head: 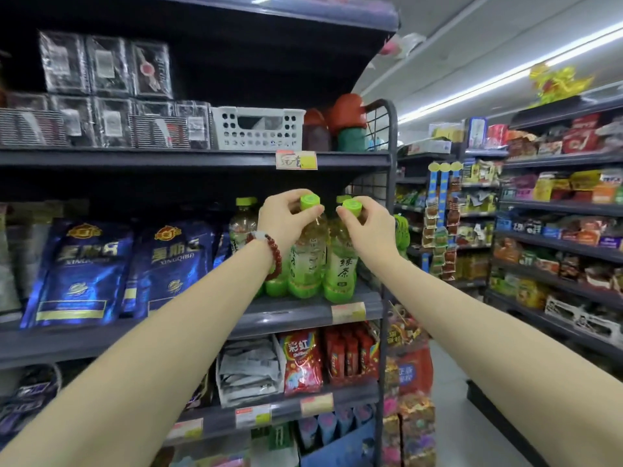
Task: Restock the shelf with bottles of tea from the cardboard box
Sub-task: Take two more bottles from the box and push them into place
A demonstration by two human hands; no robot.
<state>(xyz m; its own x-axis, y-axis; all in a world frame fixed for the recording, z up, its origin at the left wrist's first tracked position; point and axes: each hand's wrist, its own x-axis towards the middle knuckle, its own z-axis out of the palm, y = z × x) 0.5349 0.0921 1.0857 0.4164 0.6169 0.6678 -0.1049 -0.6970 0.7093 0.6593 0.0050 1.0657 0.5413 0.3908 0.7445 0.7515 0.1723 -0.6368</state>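
Note:
Two green tea bottles stand at the front of the grey shelf [303, 315], near its right end. My left hand [283, 217] pinches the green cap of the left bottle [308, 261]. My right hand [367, 224] pinches the cap of the right bottle [342, 267]. Both bottles are upright with their bases on the shelf. More tea bottles [244, 227] stand behind them. The cardboard box is out of view.
Blue foil bags [81, 267] fill the same shelf to the left. A white basket [258, 128] sits on the shelf above. Red snack packs [303, 362] are on the shelf below. An aisle and further shelves [556, 237] lie to the right.

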